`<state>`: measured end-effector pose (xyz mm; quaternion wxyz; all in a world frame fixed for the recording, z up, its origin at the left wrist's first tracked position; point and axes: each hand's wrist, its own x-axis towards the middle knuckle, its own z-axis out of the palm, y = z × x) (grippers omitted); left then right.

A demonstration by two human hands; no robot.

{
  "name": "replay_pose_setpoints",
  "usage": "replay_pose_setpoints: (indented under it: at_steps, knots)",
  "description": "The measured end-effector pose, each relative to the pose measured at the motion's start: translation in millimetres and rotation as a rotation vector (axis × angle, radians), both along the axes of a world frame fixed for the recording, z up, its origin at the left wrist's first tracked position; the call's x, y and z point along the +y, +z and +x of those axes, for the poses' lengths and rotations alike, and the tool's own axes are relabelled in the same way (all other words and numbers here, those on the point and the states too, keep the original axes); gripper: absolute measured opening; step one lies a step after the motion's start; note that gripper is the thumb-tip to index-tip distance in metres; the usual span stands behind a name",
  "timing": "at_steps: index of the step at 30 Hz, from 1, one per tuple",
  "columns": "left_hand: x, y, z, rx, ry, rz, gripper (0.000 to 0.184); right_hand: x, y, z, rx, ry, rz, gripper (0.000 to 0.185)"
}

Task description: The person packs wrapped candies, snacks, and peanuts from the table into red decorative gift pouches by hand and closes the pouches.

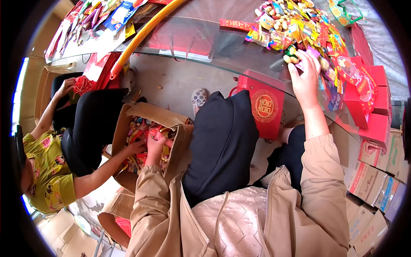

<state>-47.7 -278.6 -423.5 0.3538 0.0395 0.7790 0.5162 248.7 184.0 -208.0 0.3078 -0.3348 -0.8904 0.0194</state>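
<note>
My left hand (pixel 155 149) is down inside an open cardboard box (pixel 150 113) filled with small wrapped sweets (pixel 135 127). Its fingers are curled among red and pink wrappers, and what they grip cannot be made out. A co-worker's hand (pixel 137 146) reaches into the same box just beside it. Over the glass table, my right hand (pixel 307 79) has its thumb and fingers apart at the near edge of a heap of wrapped candies (pixel 299 29) and peanuts (pixel 279 23). A purple wrapper (pixel 314 52) lies at its fingertips.
The co-worker's other hand (pixel 66 87) is at a red bag on the left. A red gift box (pixel 267 105) stands under the glass table (pixel 231 60). Red cartons (pixel 376 122) sit at the table's right end. A yellow-orange braided handle (pixel 143 34) arches across the table's left part.
</note>
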Motion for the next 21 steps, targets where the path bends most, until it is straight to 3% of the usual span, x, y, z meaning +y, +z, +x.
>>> replay_pose_setpoints:
  at_steps: [9,16,21]
  knots:
    - [-33,93,4,-0.093,0.256,0.242,0.045,-1,-2,1,0.03,-0.037,-0.013,0.041]
    - [-27,136,-1,-0.177,0.264,0.451,0.052,-1,-4,3,0.06,-0.083,0.023,0.04]
    - [31,174,-8,-0.126,0.186,0.544,0.059,-5,1,1,0.125,-0.083,0.028,0.038]
